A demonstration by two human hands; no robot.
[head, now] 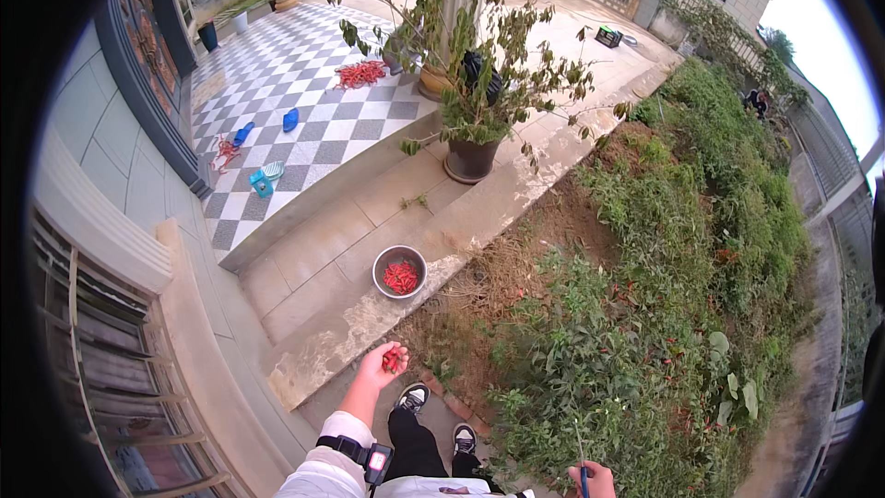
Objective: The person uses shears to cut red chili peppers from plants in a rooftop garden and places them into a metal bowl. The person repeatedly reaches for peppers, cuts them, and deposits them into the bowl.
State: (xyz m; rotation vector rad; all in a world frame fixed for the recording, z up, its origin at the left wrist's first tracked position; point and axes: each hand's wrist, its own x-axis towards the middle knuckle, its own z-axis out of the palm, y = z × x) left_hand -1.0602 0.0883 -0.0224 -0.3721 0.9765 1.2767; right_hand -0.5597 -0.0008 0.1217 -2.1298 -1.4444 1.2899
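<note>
Several small red chili peppers [390, 360] lie in my left hand [384, 364], which is curled around them at the lower middle of the view, above the low concrete ledge's near end. My right hand [593, 481], at the bottom edge, grips a thin tool with a dark blue handle [584, 483] and a narrow metal tip; the picture does not settle its kind. A metal bowl [423, 265] with red chili peppers [400, 278] inside stands on the ledge, beyond my left hand. Leafy chili plants [574, 346] with scattered red fruit grow in front of and beside my right hand.
The concrete ledge [359, 328] runs diagonally beside the garden bed. A potted plant [472, 158] stands farther along it. On the checkered tiles are blue slippers [291, 120], a turquoise container [261, 183] and a pile of red chilies [360, 74]. Bricks [456, 398] edge the bed near my shoes.
</note>
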